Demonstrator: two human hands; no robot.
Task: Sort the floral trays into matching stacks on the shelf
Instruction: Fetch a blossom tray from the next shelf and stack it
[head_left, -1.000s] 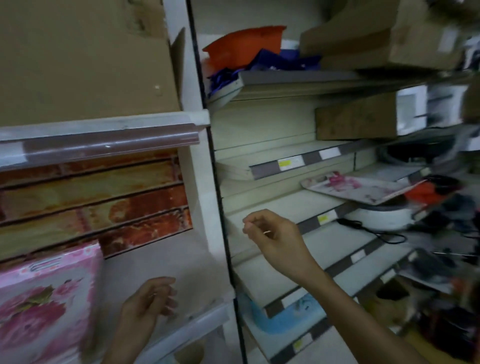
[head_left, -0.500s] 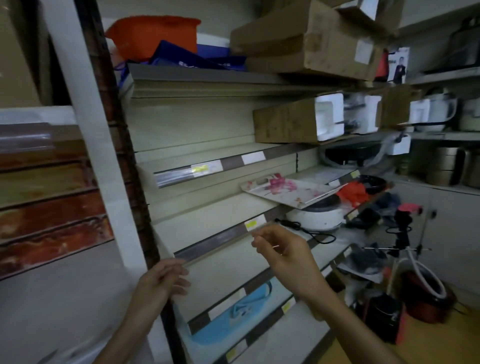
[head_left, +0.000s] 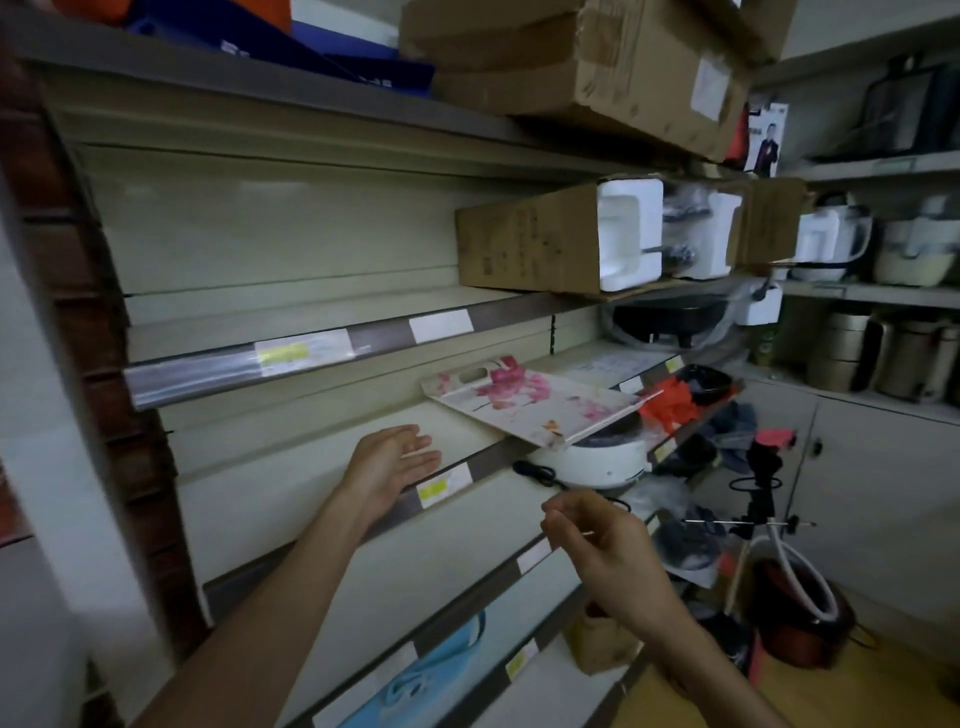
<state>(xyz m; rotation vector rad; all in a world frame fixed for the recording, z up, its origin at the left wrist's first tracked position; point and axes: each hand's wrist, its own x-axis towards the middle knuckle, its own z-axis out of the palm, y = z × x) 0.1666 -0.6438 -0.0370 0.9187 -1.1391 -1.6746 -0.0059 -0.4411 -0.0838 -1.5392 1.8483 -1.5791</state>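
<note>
Left hand: the left hand (head_left: 387, 465) reaches forward over the front edge of a cream shelf (head_left: 311, 457), fingers straight and relaxed, palm turned inward, holding nothing.
Right hand: the right hand (head_left: 605, 551) hangs lower and nearer the camera than the left, fingers loosely curled; thumb and forefinger pinch a thin pale stick (head_left: 571, 526). What the stick is cannot be told.
Floral tray: a white tray with pink flowers (head_left: 535, 402) lies ahead and to the right of the left hand, well apart from both hands. It sits tilted, its far end with the cut-out handle over the shelf, its near corner resting on a white round appliance (head_left: 597, 460).
Shelf edge: a price strip with a yellow label (head_left: 434, 487) runs just under the left hand's fingertips.
Beyond the tray: red crumpled material (head_left: 670, 408) lies just to the tray's right, next to a dark bowl (head_left: 704, 379).
Above the hands: a long cardboard box with white foam ends (head_left: 545, 244) sits on the next shelf up; larger cardboard boxes (head_left: 597, 67) are stacked higher.
Below the right hand: a light blue item (head_left: 431, 675) lies on a low shelf.
Far right of the right hand: a tripod stand (head_left: 761, 499) stands on the floor beside a dark red round object (head_left: 800, 618).
</note>
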